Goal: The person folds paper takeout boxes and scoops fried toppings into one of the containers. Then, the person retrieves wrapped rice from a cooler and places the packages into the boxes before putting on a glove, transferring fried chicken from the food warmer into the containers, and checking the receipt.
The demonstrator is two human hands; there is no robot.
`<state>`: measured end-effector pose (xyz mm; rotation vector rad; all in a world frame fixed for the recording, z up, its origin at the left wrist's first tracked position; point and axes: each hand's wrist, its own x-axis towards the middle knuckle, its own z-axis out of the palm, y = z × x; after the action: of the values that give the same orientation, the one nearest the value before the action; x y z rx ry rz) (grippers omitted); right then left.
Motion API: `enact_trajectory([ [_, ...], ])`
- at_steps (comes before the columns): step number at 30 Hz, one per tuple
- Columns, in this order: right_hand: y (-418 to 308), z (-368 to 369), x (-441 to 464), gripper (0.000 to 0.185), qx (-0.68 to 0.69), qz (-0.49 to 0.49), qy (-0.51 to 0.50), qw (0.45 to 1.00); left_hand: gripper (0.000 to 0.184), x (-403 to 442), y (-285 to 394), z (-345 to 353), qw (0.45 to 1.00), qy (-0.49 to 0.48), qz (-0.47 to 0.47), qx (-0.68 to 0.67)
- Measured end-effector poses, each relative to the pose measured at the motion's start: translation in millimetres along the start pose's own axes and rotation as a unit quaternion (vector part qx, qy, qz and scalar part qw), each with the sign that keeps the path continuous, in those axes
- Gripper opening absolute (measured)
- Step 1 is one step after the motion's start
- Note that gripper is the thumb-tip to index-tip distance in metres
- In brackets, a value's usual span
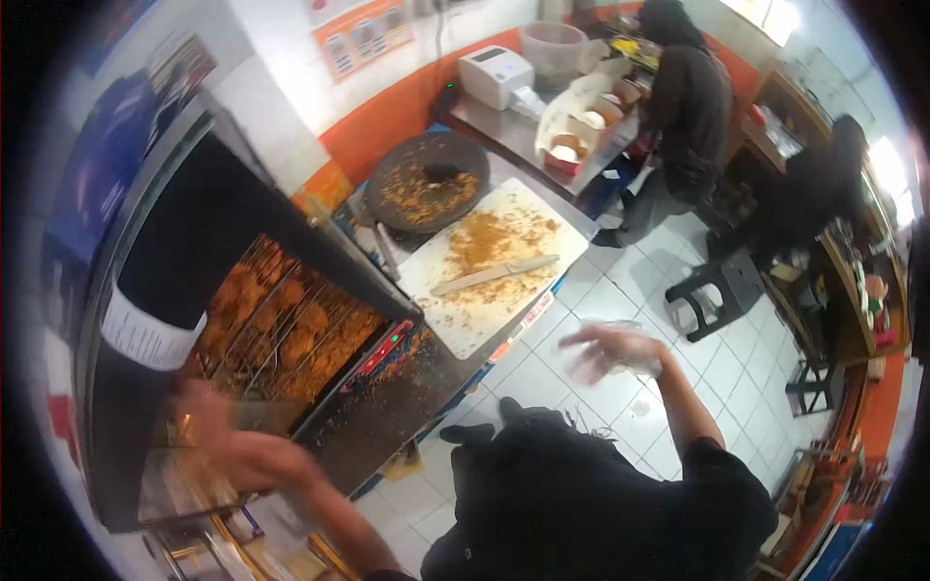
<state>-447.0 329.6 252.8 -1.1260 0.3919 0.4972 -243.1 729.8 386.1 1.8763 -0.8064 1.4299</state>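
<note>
My left hand is at the front of a glass warming cabinet, smeared by motion, so its fingers are unclear. Behind it, browned fried pieces lie on a wire rack inside the cabinet. My right hand, in a clear plastic glove, hangs over the tiled floor with its fingers spread and nothing in them. Closest to it is a white cutting board strewn with brown crumbs. Across the board lies a long, crumb-coated tool, perhaps a knife.
A wide stone mortar with brown bits stands behind the board. Farther back are a white label printer and a tray of food boxes. One person stands there; another is near a dark stool.
</note>
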Motion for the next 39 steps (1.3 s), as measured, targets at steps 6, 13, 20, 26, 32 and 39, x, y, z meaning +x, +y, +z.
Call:
enact_trajectory([
  [6, 41, 28, 33, 0.076, -0.057, 0.053, -0.159, 0.984, 0.036, -133, 144, 86, 0.745, -0.404, -0.397, -0.351],
  [13, 18, 61, 27, 0.082, -0.01, 0.025, -0.221, 0.975, 0.008, -157, 113, 82, 0.727, -0.505, -0.329, -0.328],
  [20, 23, 64, 26, 0.09, 0.035, 0.055, -0.229, 0.971, 0.015, -188, 107, 80, 0.665, -0.505, -0.303, -0.459],
  [26, 30, 44, 43, 0.078, 0.039, 0.078, -0.282, 0.955, 0.015, -195, 95, 65, 0.767, -0.425, -0.325, -0.355],
  [32, -13, 91, 53, 0.083, 0.022, 0.118, -0.259, 0.958, 0.023, -206, 93, 51, 0.719, -0.303, -0.46, -0.423],
  [39, -4, 94, 81, 0.089, 0.13, 0.077, -0.344, 0.927, 0.026, -203, 92, 43, 0.725, -0.33, -0.446, -0.408],
])
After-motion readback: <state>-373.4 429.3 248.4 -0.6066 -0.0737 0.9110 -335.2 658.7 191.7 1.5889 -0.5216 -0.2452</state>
